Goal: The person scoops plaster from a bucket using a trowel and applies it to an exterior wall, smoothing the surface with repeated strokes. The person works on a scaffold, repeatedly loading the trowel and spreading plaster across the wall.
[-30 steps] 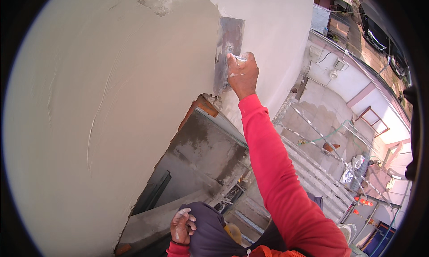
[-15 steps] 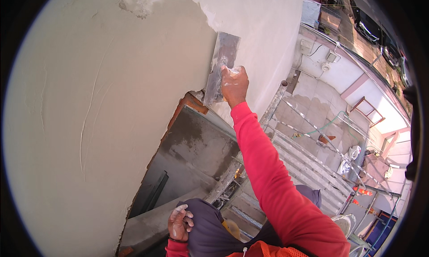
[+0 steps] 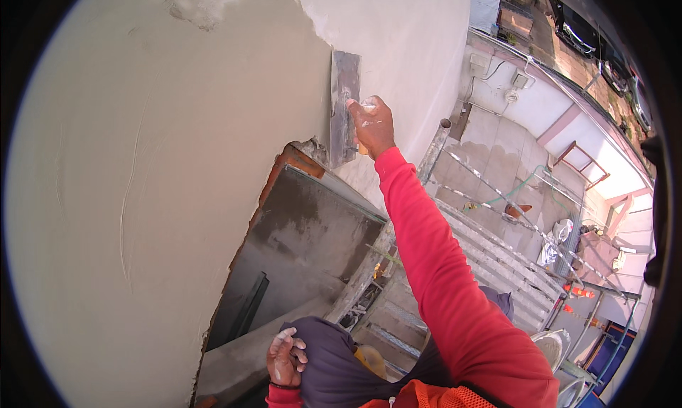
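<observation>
My right hand is wrapped round the handle of a flat rectangular plastering trowel. The trowel's long metal blade stands nearly upright against the wall, along the border between smooth grey-beige plaster and the whiter wall surface. Just below the blade's lower end is the broken, brick-edged corner of an opening. Beside my left thigh rests my left hand, smeared with plaster, its fingers loosely bent and apart, with nothing visible in them.
Beneath me are scaffold planks, with an upright metal pipe and diagonal braces to the right. Far below lies a paved yard with a wooden frame, a white sack and a green hose. A rough edge borders the opening.
My right hand and the trowel have shifted slightly left in view, and the blade stands more upright. The whole view has moved a little. My left hand stays by my thigh.
</observation>
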The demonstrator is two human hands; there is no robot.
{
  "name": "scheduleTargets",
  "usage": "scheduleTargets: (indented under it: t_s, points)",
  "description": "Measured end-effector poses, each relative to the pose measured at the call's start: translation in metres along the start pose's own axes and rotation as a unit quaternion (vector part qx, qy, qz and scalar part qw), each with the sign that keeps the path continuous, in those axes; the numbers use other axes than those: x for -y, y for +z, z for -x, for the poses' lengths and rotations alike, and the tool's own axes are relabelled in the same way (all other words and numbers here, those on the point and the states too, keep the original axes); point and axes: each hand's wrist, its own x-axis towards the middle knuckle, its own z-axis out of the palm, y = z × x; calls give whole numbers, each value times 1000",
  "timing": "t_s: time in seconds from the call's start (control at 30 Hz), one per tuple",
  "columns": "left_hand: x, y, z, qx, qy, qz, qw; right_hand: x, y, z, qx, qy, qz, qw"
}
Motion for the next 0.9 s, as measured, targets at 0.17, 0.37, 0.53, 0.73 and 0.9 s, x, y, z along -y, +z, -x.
scheduleTargets:
  t_s: [0.17, 0.37, 0.53, 0.73, 0.9]
  points:
    - [0, 2, 0, 5, -5, 5, 1000, 28, -19, 22, 98, 145, 59, 983]
    - [-6, 13, -11, 25, -19, -11, 999, 19, -17, 51, 128, 171, 97, 972]
    - [-7, 18, -15, 40, -24, -17, 999, 0, -6, 86, 134, 196, 80, 968]
    - [-4, 26, -17, 45, -23, -21, 998, -67, 8, 108, 79, 144, 78, 983]
    - [-3, 27, -18, 44, -22, -28, 998, -103, -1, 138, -22, -64, 196, 978]
